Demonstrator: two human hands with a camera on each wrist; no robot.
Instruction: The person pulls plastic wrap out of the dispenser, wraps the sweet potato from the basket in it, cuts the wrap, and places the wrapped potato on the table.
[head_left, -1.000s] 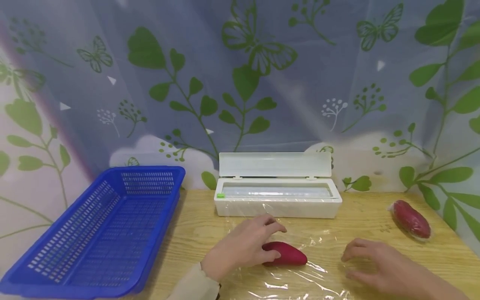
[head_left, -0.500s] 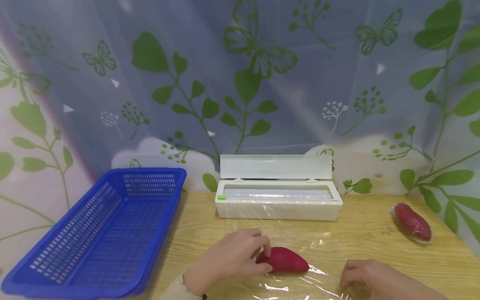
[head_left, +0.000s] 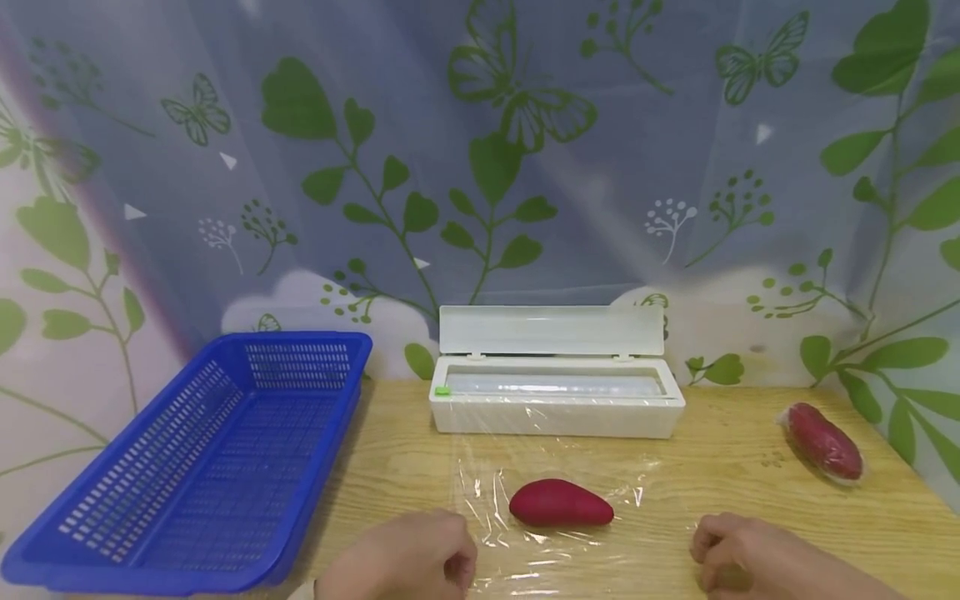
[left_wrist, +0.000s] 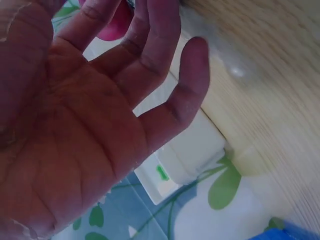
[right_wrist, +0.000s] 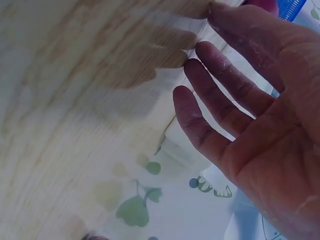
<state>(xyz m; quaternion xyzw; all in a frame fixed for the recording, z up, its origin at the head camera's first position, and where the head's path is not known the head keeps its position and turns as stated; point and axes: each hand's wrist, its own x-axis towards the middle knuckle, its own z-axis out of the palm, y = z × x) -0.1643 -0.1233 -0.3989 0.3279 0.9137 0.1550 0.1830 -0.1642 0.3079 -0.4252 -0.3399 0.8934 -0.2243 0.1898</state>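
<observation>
A red sweet potato (head_left: 561,503) lies on a sheet of clear plastic wrap (head_left: 540,550) spread over the table. The sheet runs from the white wrap dispenser (head_left: 557,417), whose lid stands up. My left hand (head_left: 412,554) is at the sheet's near left edge, thumb and forefinger seeming to pinch it; their tips are hidden. In the left wrist view its other fingers (left_wrist: 165,65) are bent loosely. At the right edge, my right hand (head_left: 753,554) pinches the wrap between thumb and forefinger, the remaining fingers (right_wrist: 215,105) loosely bent. Neither hand touches the sweet potato.
A blue plastic basket (head_left: 288,492) stands at the left. Another sweet potato (head_left: 823,442), wrapped in film, lies at the right near the table's edge. Behind the wooden table (head_left: 735,450) hangs a curtain (head_left: 600,167) with leaves and butterflies.
My left hand has let go of the sweet potato and moved left and nearer to the sheet's edge. The right hand has come down to the sheet's right edge, its fingers closing together.
</observation>
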